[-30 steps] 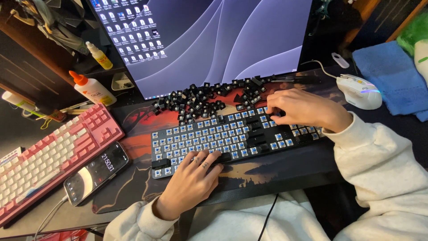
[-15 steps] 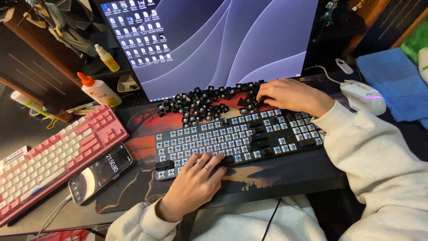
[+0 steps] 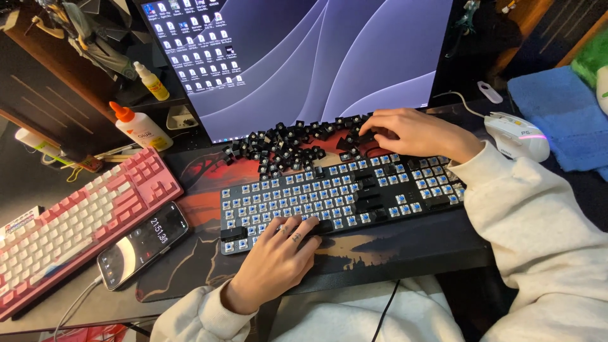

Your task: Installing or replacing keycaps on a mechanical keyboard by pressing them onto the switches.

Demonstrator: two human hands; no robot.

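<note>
The left hand [image 3: 273, 263] lay flat on the front edge of a black keyboard [image 3: 329, 196], its fingers [image 3: 297, 231] spread a little and holding nothing. Most keys were off the keyboard, so rows of small blue switches showed. The keyboard sat on a dark red mat [image 3: 196, 209] on the table, right in front of the person.

The right hand [image 3: 415, 133] reached over the keyboard to a pile of loose black keycaps [image 3: 285, 142] just behind it. Its fingers were bent down onto the caps; I could not tell if they pinched one.

A big screen [image 3: 316, 57] stood behind the pile. A pink keyboard [image 3: 76, 218] and a phone [image 3: 144, 252] lay to the left. A white mouse [image 3: 516, 136] sat to the right, near a blue cloth [image 3: 563, 114].
</note>
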